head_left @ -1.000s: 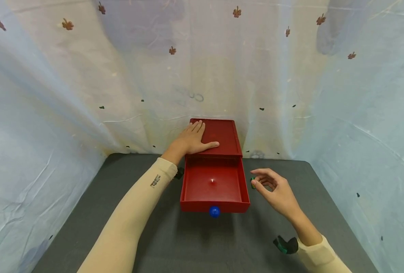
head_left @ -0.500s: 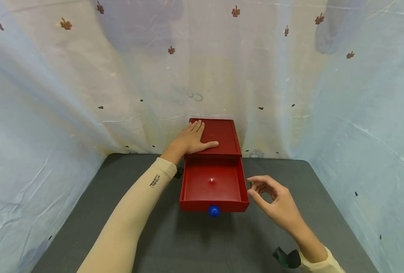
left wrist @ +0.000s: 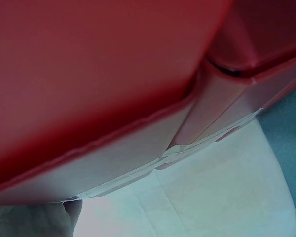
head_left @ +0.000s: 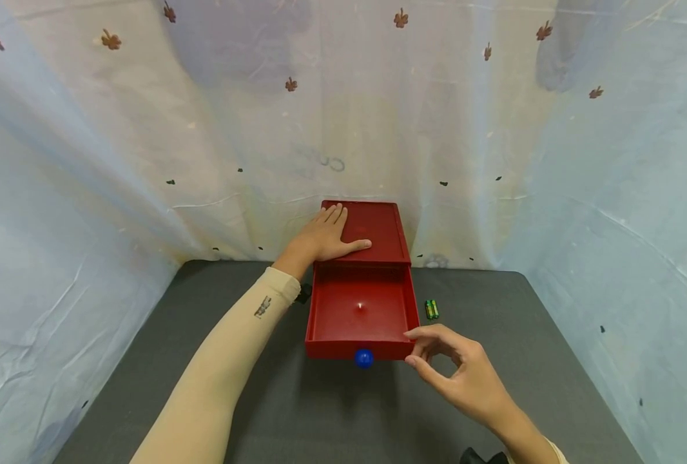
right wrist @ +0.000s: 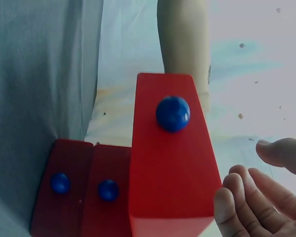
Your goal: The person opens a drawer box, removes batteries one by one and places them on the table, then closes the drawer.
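On top of a red drawer box point(head_left: 381, 225), my left hand point(head_left: 323, 238) rests flat with its fingers straight and thumb spread. The top drawer point(head_left: 365, 351) is pulled out, with nothing inside it and a round blue knob point(head_left: 364, 359) on its front. My right hand point(head_left: 456, 370) is at the drawer's front right corner, fingers bent loosely and thumb apart, holding nothing. In the right wrist view its fingertips point(right wrist: 224, 205) are right beside the drawer front point(right wrist: 172, 168). Two green batteries point(head_left: 432, 309) lie side by side to the right of the drawer.
The box stands at the back of a dark grey table point(head_left: 262, 412), against a hanging pale sheet point(head_left: 361, 142). Two lower drawers point(right wrist: 86, 197) with blue knobs are closed beneath the open one. The left wrist view shows the red side walls point(left wrist: 217, 103) close up.
My right hand has moved left and toward me, from beside the drawer to its front corner. The batteries, mostly hidden by that hand before, are in full view. My left hand stays put.
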`<state>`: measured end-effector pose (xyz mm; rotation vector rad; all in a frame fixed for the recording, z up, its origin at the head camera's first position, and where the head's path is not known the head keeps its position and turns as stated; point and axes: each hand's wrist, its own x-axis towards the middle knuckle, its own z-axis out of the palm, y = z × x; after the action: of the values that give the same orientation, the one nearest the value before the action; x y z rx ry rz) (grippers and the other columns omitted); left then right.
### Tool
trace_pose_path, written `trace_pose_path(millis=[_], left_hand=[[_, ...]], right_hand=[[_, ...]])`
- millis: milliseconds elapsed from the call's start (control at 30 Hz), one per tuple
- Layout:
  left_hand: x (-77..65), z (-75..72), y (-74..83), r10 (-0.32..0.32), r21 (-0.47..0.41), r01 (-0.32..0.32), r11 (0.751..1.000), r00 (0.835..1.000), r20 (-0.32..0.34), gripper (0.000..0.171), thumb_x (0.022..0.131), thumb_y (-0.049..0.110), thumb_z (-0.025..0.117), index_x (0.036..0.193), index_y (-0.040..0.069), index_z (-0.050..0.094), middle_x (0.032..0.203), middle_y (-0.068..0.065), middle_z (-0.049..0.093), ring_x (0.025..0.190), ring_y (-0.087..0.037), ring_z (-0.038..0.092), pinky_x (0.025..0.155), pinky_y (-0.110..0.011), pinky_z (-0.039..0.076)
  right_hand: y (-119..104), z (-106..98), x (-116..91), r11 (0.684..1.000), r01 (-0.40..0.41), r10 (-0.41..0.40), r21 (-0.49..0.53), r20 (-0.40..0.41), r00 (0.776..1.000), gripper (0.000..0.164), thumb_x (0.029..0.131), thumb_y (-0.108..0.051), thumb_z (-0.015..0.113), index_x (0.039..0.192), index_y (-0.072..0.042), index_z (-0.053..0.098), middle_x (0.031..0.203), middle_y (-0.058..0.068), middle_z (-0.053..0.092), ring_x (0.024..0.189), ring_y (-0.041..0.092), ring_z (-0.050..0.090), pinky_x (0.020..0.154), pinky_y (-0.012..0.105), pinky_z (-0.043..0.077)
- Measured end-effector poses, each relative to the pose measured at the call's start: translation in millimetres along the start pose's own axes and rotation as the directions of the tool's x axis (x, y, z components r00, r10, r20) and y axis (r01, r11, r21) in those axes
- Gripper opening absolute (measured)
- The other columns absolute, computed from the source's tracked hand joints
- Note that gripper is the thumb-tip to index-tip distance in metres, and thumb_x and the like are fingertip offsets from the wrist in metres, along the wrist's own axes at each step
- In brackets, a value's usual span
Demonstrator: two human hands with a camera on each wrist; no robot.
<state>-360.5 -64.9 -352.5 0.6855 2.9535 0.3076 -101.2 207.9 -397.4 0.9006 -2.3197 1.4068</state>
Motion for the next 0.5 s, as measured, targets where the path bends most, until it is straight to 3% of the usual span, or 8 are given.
trace_pose_path(millis=[133, 500], left_hand=[[0.2, 0.5, -0.4, 0.002, -0.002, -0.002, 1.000, 1.000, -0.003, 0.116, 0.097, 0.087, 0.037, 0.173, 0.007, 0.005, 0.181, -0.012, 0.001, 0.168, -0.028, -0.002, 0.136, -0.043, 0.000], [-1.1, -0.6, 0.7, 0.007, -0.009, -0.007, 1.000, 1.000, 0.000, 0.115, 0.098, 0.086, 0.039, 0.173, 0.006, 0.004, 0.181, -0.013, 0.001, 0.168, -0.028, -0.002, 0.136, -0.042, -0.001]], right_hand=[[0.5, 8.0, -5.3, 1.000, 0.008, -0.009, 0.028, 0.026, 1.000, 0.035, 0.093, 0.002, 0.081, 0.126, -0.008, 0.072, 0.097, -0.007, 0.073, 0.081, 0.010, 0.069, 0.074, 0.027, 0.063], [8.4, 30.8, -12.5, 0.993, -0.069, 0.059, 0.098, 0.102, 0.993, 0.034, 0.097, -0.010, 0.082, 0.129, -0.012, 0.071, 0.104, -0.003, 0.077, 0.087, 0.013, 0.075, 0.080, 0.031, 0.066]])
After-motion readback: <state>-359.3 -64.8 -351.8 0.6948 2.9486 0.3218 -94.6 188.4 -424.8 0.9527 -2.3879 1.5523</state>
